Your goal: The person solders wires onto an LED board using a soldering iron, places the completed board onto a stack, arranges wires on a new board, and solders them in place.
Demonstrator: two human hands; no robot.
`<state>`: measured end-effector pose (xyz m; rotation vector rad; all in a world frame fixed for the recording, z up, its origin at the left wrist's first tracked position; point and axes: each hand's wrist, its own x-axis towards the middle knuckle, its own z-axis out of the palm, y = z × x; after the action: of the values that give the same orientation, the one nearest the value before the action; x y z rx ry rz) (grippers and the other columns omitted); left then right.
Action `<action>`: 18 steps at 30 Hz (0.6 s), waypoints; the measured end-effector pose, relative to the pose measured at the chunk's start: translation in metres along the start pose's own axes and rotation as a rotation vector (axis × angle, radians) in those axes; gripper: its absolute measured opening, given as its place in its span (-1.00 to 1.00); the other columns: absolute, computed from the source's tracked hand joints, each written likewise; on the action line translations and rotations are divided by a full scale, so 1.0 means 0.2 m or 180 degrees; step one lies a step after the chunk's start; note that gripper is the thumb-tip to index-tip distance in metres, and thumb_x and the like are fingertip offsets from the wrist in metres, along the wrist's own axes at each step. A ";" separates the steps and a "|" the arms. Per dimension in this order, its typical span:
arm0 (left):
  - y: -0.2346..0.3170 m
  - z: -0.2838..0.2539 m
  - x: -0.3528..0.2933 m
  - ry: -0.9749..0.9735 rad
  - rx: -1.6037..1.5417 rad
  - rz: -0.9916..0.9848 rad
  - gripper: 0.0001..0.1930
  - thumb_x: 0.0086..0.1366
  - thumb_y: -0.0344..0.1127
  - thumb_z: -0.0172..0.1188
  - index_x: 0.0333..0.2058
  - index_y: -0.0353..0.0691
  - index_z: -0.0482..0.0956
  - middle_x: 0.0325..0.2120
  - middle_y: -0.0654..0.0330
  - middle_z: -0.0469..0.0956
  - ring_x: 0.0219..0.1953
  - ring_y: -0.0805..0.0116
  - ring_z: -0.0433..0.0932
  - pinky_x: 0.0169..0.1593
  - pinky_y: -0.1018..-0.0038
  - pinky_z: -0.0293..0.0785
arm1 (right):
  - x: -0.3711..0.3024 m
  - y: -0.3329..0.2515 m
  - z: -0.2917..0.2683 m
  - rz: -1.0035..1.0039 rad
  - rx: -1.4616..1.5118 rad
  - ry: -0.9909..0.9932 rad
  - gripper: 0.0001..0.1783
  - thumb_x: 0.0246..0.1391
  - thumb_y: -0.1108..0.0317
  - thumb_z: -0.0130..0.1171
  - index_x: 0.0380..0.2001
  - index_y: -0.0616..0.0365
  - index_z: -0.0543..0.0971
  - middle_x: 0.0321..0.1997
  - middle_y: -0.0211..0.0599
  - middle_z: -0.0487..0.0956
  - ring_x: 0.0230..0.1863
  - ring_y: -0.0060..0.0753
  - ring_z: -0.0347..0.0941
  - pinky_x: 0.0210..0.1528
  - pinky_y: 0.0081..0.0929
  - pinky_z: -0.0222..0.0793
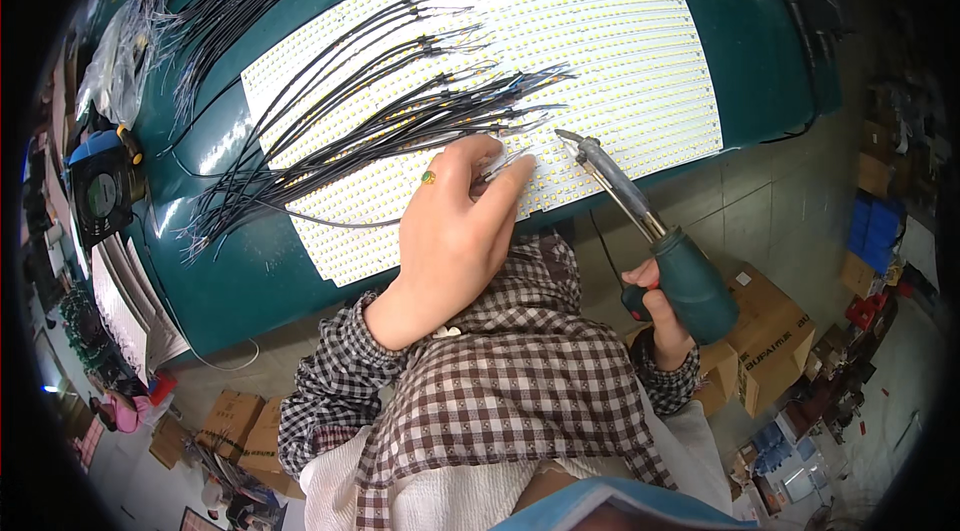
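Note:
My left hand, with a green-stoned ring on one finger, is closed over the near edge of a white LED board. A black cable runs into this hand, and thin wire ends show by the fingertips; the exact pinch is partly hidden. In my right hand is a soldering gun with a green handle and metal barrel. Its tip points left, over the board, a short way from my left fingertips. Several black cables lie across the board, their stripped ends toward its middle.
A larger bundle of black cables lies on the green table at the back left. A black and blue device stands at the left edge, near a clear plastic bag. Cardboard boxes sit on the floor at right.

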<state>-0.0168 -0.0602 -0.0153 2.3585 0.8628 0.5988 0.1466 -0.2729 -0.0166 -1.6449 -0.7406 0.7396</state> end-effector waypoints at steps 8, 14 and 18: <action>0.00 0.00 0.00 -0.0001 -0.0243 -0.0016 -0.69 0.12 -0.49 0.38 -0.13 -0.17 0.63 -0.10 0.09 0.51 -0.27 0.20 0.56 -0.28 0.39 0.53 | 0.00 0.01 0.00 -0.0028 0.0138 0.0046 -0.27 0.01 0.27 0.48 0.12 0.52 0.40 -0.34 -0.23 0.67 -0.29 -0.37 0.65 -0.09 -0.39 0.57; -0.01 0.00 0.01 -0.0079 -0.0173 0.0094 -0.73 0.11 -0.51 0.37 -0.18 -0.18 0.63 -0.10 0.09 0.51 -0.28 0.22 0.57 -0.27 0.40 0.52 | 0.00 0.01 -0.01 -0.0005 0.0159 0.0010 -0.26 0.01 0.30 0.47 0.14 0.53 0.38 -0.35 -0.21 0.66 -0.29 -0.34 0.64 -0.08 -0.36 0.57; -0.02 -0.02 0.01 -0.0088 -0.0409 0.0178 -0.74 0.12 -0.45 0.35 -0.17 -0.21 0.61 -0.10 0.06 0.50 -0.27 0.12 0.55 -0.31 0.32 0.51 | 0.01 0.00 0.00 -0.0028 0.0398 0.0102 -0.36 0.04 0.36 0.43 0.09 0.51 0.40 -0.32 -0.18 0.64 -0.28 -0.31 0.62 -0.08 -0.31 0.58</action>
<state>-0.0203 -0.0553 -0.0140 2.2754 0.7263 0.6241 0.1467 -0.2716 -0.0161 -1.5360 -0.6651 0.7371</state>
